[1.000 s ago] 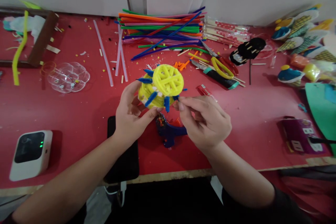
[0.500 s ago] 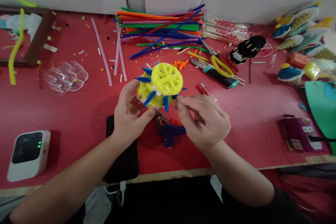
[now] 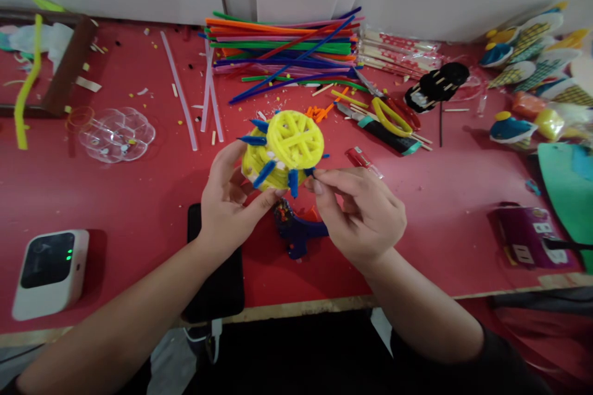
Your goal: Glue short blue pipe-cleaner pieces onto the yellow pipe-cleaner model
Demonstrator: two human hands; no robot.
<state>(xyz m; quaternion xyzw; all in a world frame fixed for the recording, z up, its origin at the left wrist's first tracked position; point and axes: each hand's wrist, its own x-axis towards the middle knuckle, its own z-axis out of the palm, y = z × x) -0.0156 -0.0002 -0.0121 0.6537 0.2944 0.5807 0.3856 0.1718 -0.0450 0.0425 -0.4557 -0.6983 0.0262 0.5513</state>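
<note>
My left hand (image 3: 231,194) is wrapped around the side of a yellow pipe-cleaner craft (image 3: 296,139), held up above the table. Its round top has a spoked wheel pattern, and several short blue pipe-cleaner pieces (image 3: 264,174) stick out from its side. My right hand (image 3: 361,213) pinches another short blue pipe-cleaner piece (image 3: 309,171) between thumb and forefinger, against the craft's lower right edge. Below the hands a dark blue glue gun (image 3: 296,231) lies on the table, partly covered by my right hand.
Behind lies a pile of coloured pipe cleaners (image 3: 287,46). Scissors (image 3: 393,114) and a utility knife (image 3: 386,136) lie to the right, near cut orange pieces (image 3: 319,113). At left are a clear flower-shaped tray (image 3: 118,136), a phone (image 3: 215,284) and a white device (image 3: 50,271).
Almost nothing differs. The yellow craft has tilted or shifted very slightly, while both hands keep their hold.
</note>
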